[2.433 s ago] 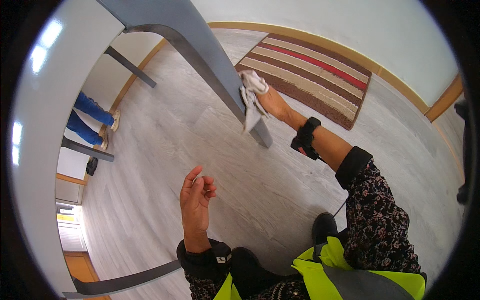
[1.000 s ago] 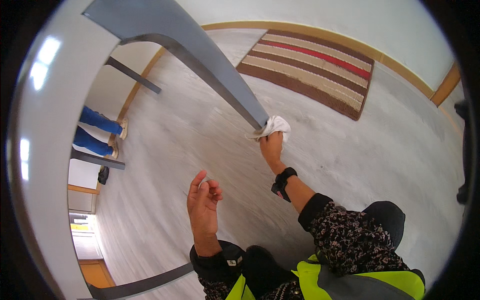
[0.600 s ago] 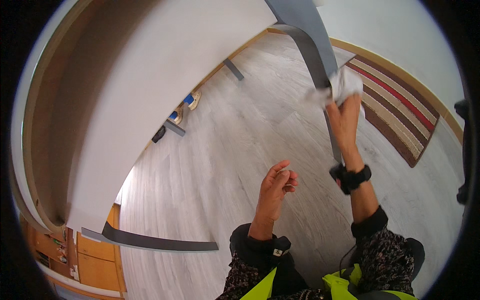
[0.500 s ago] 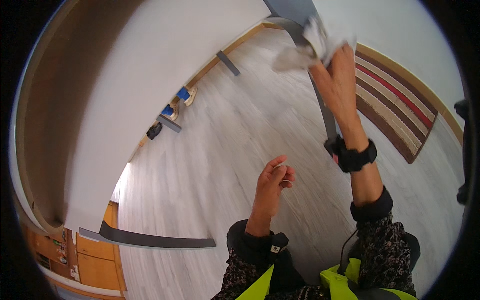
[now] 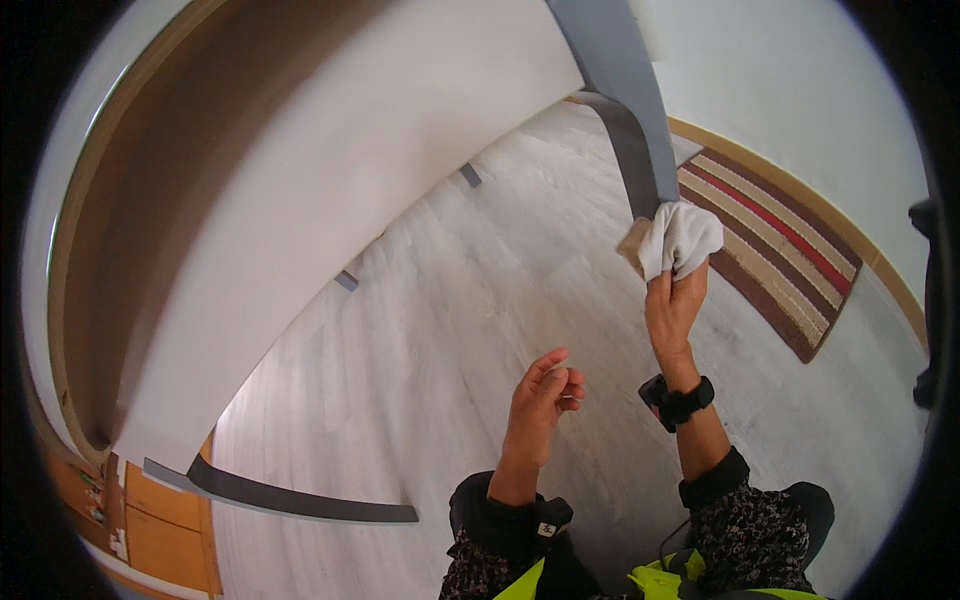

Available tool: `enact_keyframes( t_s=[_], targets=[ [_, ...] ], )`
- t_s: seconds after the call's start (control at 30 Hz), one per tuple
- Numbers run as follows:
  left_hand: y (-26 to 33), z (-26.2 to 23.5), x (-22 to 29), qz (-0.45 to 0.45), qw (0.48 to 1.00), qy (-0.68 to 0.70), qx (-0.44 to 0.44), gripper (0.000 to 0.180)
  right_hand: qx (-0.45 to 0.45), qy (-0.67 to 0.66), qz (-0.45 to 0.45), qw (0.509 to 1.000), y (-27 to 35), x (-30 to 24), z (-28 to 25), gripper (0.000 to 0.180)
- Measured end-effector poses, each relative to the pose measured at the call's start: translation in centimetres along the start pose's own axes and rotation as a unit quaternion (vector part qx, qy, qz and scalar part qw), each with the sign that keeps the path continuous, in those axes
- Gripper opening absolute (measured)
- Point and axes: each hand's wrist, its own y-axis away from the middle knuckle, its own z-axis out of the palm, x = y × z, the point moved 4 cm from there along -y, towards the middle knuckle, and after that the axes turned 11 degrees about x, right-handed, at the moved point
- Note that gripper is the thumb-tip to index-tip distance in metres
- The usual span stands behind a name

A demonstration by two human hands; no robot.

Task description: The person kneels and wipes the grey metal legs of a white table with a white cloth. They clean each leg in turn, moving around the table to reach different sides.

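My right hand (image 5: 677,305) grips a crumpled white cloth (image 5: 690,238) and presses it around the lower end of a grey curved leg (image 5: 626,140). The cloth hides the tip of that leg. A black wrist device (image 5: 678,403) is strapped to my right wrist. My left hand (image 5: 543,402) hovers over the floor in front of me, holding nothing, its fingers loosely bent and apart. The leg belongs to a large piece of furniture with a wide white panel (image 5: 330,160).
Another dark curved leg (image 5: 300,503) reaches out at the lower left. A striped brown, beige and red mat (image 5: 775,245) lies by the wall on the right. Orange-brown wooden cabinets (image 5: 165,520) stand at the far lower left. Pale wood-look flooring (image 5: 430,310) runs underneath.
My right hand has drawn the cloth toward me, down the leg to its lower end. My left hand has barely moved. The feet beyond the panel have gone out of view.
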Motion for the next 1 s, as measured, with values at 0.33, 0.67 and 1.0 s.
enact_keyframes(
  t_s=[0.33, 0.67, 1.0],
  targets=[
    [2.4, -0.1, 1.9, 0.015, 0.999, 0.029, -0.024, 0.034, -0.042, -0.119, -0.286, 0.950, -9.7, -17.7, 7.4, 0.030],
    [3.0, -0.4, 1.7, 0.121, 0.992, -0.035, -0.033, 0.036, -0.094, -0.217, -0.398, 0.886, -1.8, -29.2, 11.6, 0.030],
    [3.1, -0.4, 1.6, 0.029, 0.992, 0.117, -0.046, 0.035, -0.393, -0.442, -0.288, 0.753, 0.8, -33.0, 14.2, 0.042]
  ],
)
